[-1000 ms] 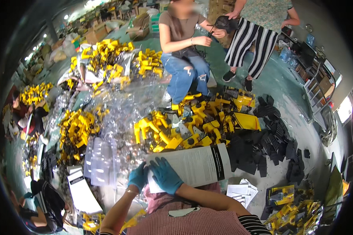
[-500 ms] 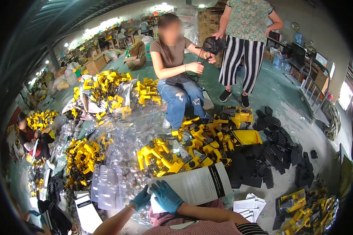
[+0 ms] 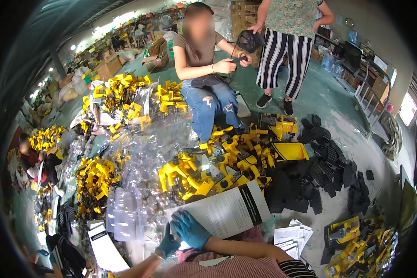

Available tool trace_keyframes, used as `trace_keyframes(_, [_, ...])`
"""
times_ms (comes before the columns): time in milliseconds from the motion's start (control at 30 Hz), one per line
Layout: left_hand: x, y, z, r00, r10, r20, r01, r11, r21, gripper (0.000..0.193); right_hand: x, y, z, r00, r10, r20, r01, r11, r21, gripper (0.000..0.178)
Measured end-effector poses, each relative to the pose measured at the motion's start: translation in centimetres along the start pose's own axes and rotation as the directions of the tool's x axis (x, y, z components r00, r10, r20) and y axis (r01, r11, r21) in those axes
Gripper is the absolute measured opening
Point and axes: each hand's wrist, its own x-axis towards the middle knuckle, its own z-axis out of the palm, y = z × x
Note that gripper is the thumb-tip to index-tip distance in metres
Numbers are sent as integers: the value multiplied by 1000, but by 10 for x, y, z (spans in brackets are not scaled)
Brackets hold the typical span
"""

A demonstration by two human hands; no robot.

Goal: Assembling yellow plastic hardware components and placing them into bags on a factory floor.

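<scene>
We look down on a green floor [image 3: 329, 111], its paint worn to pale, scuffed patches toward the right. The room runs back under a dark ceiling to crowded work places, with cardboard boxes [image 3: 109, 67] at the far left and a grey metal frame [image 3: 370, 99] by the right wall.

The white sheet [image 3: 217, 213] lies aslant over our lap, just before the main heap; it is smooth and flat, with fine print and a black band near its right end. Our right hand [image 3: 191, 230], in a thin blue glove, rests on its left part, the grip laid out flat with the fingers side by side. Our left hand [image 3: 169, 243], gloved alike, is just beside it at the sheet's near corner; we cannot tell whether that grip pinches the edge.

Beyond lies the heap of yellow parts [image 3: 231, 160], glossy, hard and angular, tangled with dark cords. Matt black pieces [image 3: 329, 169], flat or ribbed, spread to its right. Crumpled clear plastic [image 3: 141, 148] glints on the left, near ridged translucent trays [image 3: 124, 215]. Loose white papers [image 3: 294, 236] fan out at our right. A seated co-worker [image 3: 199, 58] in torn jeans handles a black strap.
</scene>
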Motion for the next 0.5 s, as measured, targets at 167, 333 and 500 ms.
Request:
trace_keyframes(167, [7, 130, 28, 985, 15, -173, 83, 832, 548, 67, -14, 47, -9, 933, 292, -208, -182, 886, 427, 53])
trace_keyframes(333, [-4, 128, 16, 957, -111, -269, 267, 705, 657, 57, -163, 158, -61, 529, 747, -403, -743, 637, 204, 37])
trace_keyframes(500, [-11, 150, 22, 971, -62, -230, 213, 658, 723, 63, -297, 232, -27, 67, 993, -98, -987, 80, 137, 37])
